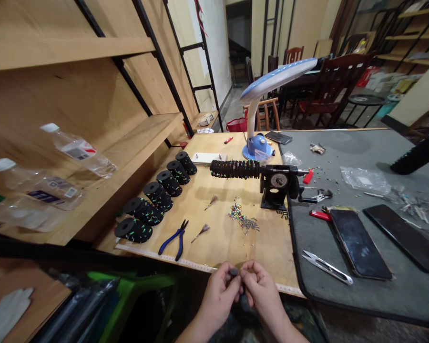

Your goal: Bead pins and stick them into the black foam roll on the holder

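Note:
At the table's front edge my left hand (222, 289) and my right hand (260, 288) meet, both closed in a pinch. A small dark grey rounded piece (233, 272) shows between the fingers of my left hand. My right fingertips press together beside it; what they hold is hidden. Beyond the hands lies a pile of small coloured beads (237, 213) with small dark metal pieces (250, 224) next to it. Behind that stands a black hand-cranked winder (275, 186), carrying a black foam roll (234, 169) wound with beaded line.
Black foam spools (134, 230) line the table's left side. Blue-handled pliers (175, 240) and two small feathery tufts (201, 232) lie nearby. On the grey mat (321, 295) are thread snips (327, 267) and phones (361, 243). A blue-white desk lamp (257, 145) stands behind.

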Motion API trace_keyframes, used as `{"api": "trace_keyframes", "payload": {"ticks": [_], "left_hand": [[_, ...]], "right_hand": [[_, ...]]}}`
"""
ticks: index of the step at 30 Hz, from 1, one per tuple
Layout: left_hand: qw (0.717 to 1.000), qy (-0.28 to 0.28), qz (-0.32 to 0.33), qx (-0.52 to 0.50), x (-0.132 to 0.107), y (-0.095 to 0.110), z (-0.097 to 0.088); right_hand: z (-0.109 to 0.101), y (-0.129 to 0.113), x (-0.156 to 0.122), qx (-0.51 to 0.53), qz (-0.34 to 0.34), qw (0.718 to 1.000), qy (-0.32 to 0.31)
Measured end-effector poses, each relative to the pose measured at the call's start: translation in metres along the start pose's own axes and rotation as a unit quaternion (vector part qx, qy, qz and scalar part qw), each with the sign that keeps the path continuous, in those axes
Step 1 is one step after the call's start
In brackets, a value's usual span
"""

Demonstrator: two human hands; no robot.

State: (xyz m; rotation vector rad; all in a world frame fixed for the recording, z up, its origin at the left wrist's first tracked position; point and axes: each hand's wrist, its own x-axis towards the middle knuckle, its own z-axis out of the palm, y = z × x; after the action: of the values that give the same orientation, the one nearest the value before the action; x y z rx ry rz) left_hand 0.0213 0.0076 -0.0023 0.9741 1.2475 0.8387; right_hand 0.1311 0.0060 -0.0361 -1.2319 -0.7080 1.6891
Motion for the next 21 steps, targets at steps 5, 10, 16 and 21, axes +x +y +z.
{"api": "trace_keyframes", "payload": {"ticks": [5,10,16,21], "left_hand": [[1.0,-0.008,-0.001,-0.017,-0.001,0.0,0.001],[0.999,-0.014,-0.009,-0.029,-0.002,-0.004,-0.003],[0.998,-0.024,-0.03,-0.053,-0.005,-0.001,-0.009],[0.997,-0.025,-0.02,-0.072,-0.007,0.001,-0.011]], "right_hand": [[-0.001,0.001,0.0,0.061,0.019,0.998,-0.005],[-0.001,-0.004,-0.002,0.105,0.027,0.994,0.003],[0.003,-0.007,-0.004,0.091,0.019,0.996,-0.008],[0.001,-0.001,-0.003,0.076,-0.004,0.997,-0.027]]}}
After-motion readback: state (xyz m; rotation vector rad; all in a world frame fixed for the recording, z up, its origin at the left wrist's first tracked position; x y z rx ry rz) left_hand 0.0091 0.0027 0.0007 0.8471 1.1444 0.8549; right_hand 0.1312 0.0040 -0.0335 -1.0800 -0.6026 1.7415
